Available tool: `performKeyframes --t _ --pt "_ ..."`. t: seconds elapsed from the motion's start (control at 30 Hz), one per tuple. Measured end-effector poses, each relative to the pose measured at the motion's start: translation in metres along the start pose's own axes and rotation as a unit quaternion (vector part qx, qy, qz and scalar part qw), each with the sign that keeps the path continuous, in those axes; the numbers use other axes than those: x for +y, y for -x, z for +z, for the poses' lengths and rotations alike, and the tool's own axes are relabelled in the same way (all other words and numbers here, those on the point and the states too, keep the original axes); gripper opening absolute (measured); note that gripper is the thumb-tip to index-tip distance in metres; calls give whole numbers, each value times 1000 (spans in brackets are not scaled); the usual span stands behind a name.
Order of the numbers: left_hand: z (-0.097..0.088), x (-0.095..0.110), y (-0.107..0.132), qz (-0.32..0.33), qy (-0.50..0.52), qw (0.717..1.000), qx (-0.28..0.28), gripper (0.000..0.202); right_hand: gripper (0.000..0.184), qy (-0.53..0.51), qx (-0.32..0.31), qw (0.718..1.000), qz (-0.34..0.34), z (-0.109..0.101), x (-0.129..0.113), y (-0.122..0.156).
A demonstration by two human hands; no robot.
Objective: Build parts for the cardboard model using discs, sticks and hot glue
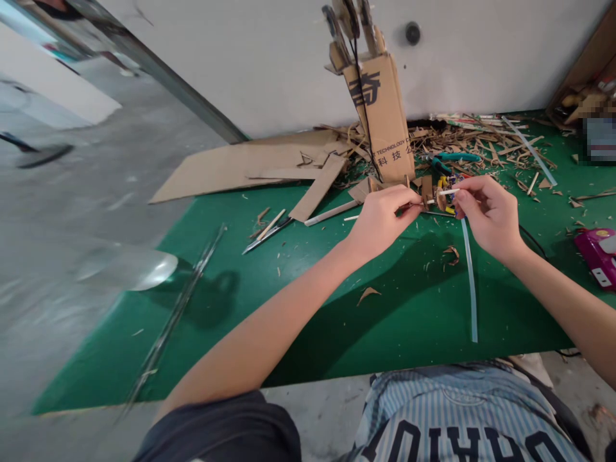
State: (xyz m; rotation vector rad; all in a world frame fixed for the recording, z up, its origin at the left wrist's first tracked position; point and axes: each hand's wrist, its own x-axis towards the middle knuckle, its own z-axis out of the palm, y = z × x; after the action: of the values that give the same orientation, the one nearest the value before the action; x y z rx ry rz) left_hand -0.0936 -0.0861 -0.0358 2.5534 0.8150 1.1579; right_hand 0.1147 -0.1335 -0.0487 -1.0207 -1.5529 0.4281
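Note:
Between my hands is a thin white stick point(449, 192) with a small brown cardboard disc point(440, 196) around it. My right hand point(493, 215) pinches the stick's right end between thumb and fingertips. On the other side of the disc, my left hand point(385, 212) is closed, its fingertips on the stick beside small cardboard bits. Just behind my hands stands a tall cardboard structure point(385, 122) with loops at its top and a black cable down its side. Teal-handled pliers point(457, 157) lie behind my right hand, and yellow and blue items there are partly covered.
Cardboard scraps point(486, 144) are heaped along the back of the green table point(337, 321). A translucent glue stick point(470, 282) lies in front of my right hand. Flat cardboard point(231, 163) overhangs the left edge; a magenta device point(597, 253) is at right.

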Motion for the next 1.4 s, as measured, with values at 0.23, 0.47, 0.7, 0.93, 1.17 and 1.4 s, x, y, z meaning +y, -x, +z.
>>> performKeyframes --t 0.23,0.47,0.7,0.93,1.17,1.4 --pt "-1 -1 1 21 -7 1000 5 13 15 -8 -8 1000 5 0 -2 1" --pt "-6 -1 -2 -24 -29 999 10 11 23 45 -34 998 -5 -7 9 -3" --pt "-7 -5 -4 -75 -46 995 39 12 48 495 -176 850 -32 -30 26 -9" --pt "-8 -9 -2 -82 -105 990 46 9 53 525 -198 827 -28 -38 25 -11" --pt "-5 -6 3 -58 -200 978 15 14 23 421 -145 871 -210 -22 2 -5" --pt "8 13 12 25 -293 955 -35 25 25 395 -142 883 -211 3 -8 6"
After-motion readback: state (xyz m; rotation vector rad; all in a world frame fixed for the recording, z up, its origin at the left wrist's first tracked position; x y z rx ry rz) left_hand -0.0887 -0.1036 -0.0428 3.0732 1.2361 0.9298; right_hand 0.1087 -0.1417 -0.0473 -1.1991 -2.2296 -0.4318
